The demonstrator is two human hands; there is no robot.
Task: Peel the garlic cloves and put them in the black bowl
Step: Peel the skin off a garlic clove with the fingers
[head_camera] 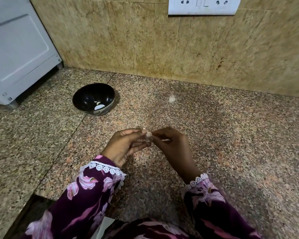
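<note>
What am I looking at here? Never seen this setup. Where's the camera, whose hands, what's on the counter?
No machine: one wide-angle camera worn on a person's head, looking down at their bare hands over a speckled granite counter. The left hand and right hand together pinch a small pale garlic clove, papery skin still on it. Further back and left, a glossy black bowl stands on the counter with a few white pieces inside. A white appliance stands at far left, and a white socket panel on the wall.
</note>
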